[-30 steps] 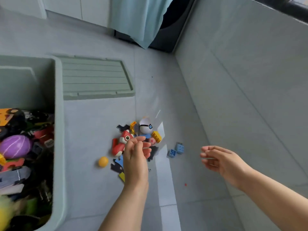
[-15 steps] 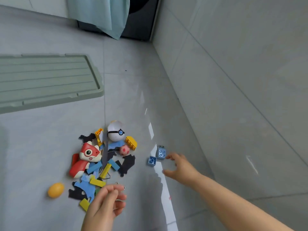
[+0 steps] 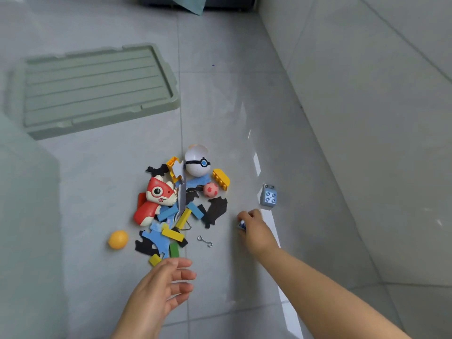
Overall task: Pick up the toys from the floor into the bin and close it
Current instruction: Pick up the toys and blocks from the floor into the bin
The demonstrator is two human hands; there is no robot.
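Note:
A heap of toys lies on the grey floor: a red fox figure (image 3: 156, 199), a white ball with a blue button (image 3: 197, 162), a yellow brick (image 3: 220, 179), a pink ball (image 3: 210, 189), an orange ball (image 3: 118, 239), plus coloured blocks and black puzzle pieces. My right hand (image 3: 254, 228) pinches a small blue brick (image 3: 242, 225) on the floor right of the heap. A second blue brick (image 3: 268, 198) sits just beyond it. My left hand (image 3: 161, 289) hovers with relaxed fingers, holding nothing, just below the heap. The bin's green wall (image 3: 27, 216) fills the left edge.
The green bin lid (image 3: 93, 86) lies flat on the floor, behind and left of the heap. A small metal hook (image 3: 205, 241) rests between my hands. A grey tiled wall (image 3: 367, 118) rises on the right. A blue cloth (image 3: 188, 3) hangs at the top.
My right hand moved left and closed on the nearer small blue brick. My left hand opened and stayed below the heap. The view tilted down toward the toys.

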